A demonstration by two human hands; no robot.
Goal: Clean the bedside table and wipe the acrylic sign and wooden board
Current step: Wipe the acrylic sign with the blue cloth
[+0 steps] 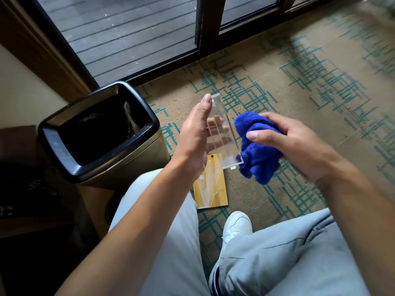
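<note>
My left hand (195,133) holds a clear acrylic sign (224,133) upright in front of me, thumb along its top edge and fingers showing through the plastic. My right hand (292,144) grips a bunched blue cloth (256,146) that presses against the sign's right face. Below them, a yellow wooden board (210,189) with pale streaks lies flat on the carpet, partly hidden by my left wrist. The dark bedside table (19,167) sits at the left edge of the view.
A black-rimmed metal bin (102,133) lined with a dark bag stands on the floor between the bedside table and my left knee. Glass doors with a dark frame (203,35) run across the top. Patterned carpet (310,82) spreads to the right. My white shoe (237,225) rests near the board.
</note>
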